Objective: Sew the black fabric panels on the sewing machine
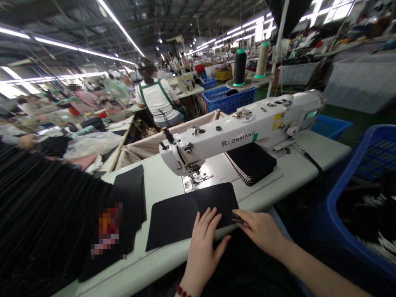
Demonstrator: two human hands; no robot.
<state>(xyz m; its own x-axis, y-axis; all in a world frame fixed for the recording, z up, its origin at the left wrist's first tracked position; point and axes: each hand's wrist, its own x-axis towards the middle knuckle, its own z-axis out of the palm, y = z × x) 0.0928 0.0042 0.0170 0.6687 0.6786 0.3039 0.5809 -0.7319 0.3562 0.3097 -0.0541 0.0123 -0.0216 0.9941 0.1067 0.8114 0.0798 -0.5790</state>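
A flat black fabric panel [173, 220] lies on the sewing table in front of the sewing machine [213, 134], its far edge close to the presser foot [195, 181]. My left hand [204, 243] rests on the panel's near edge with fingers stretched out flat and the thumb apart. At the panel's right corner, my right hand [255, 227] is closed around a small dark tool that looks like thread snips [239, 221]; most of it is hidden in the fingers. Under the machine arm sits a stack of black pieces with pale edges [252, 163].
Black panels [131, 198] are piled along the table's left side. A blue basket [332, 206] with black and white pieces stands at the right. Thread cones [239, 68] rise behind the machine. Farther back, a person in a white shirt [159, 101] sits facing away.
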